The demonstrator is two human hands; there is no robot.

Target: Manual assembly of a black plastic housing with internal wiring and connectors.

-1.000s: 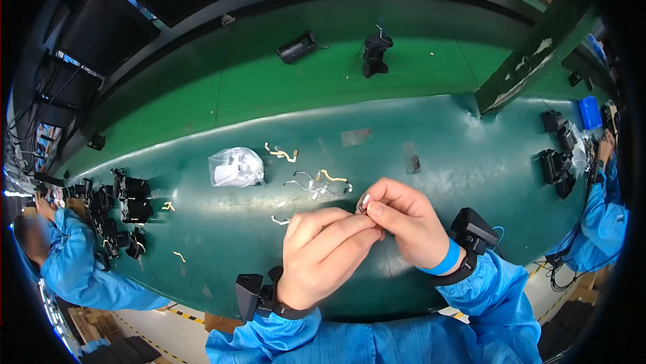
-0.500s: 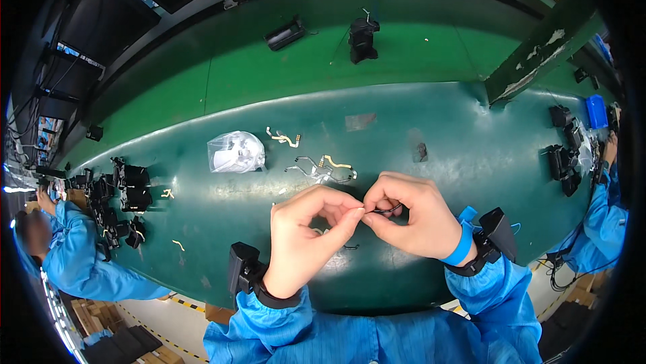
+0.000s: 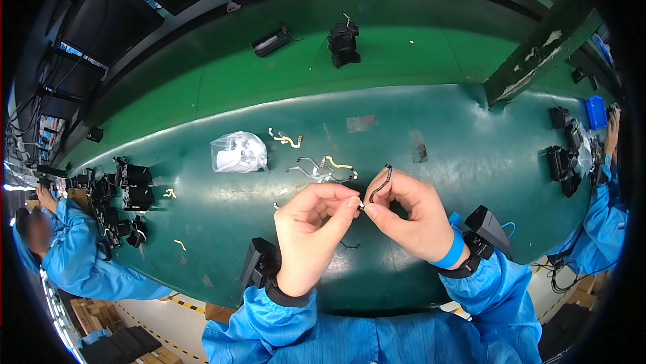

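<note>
A short black cable (image 3: 381, 185) is pinched in my right hand (image 3: 412, 219), and one end of it curves up over the fingers. My left hand (image 3: 311, 236) is closed at the fingertips on a small white-tipped end of it, almost touching the right fingertips. Beyond my hands on the green table (image 3: 282, 209) lies a loose group of grey and white cables (image 3: 321, 171) with a yellowish flat cable (image 3: 336, 164). Another yellowish flat cable (image 3: 288, 139) sits farther off. Below my fingers a small dark cable (image 3: 350, 246) is partly hidden.
A clear bag of white parts (image 3: 239, 153) lies left of centre. Black devices (image 3: 134, 188) crowd the left side, where a person in blue (image 3: 87, 249) sits. More black devices (image 3: 560, 161) and a blue bin (image 3: 596, 112) stand right. A post (image 3: 538, 61) rises far right.
The black cable's free end has swung up above my right hand, and a white tip shows between my fingertips. On the far green strip, the black devices have shifted left.
</note>
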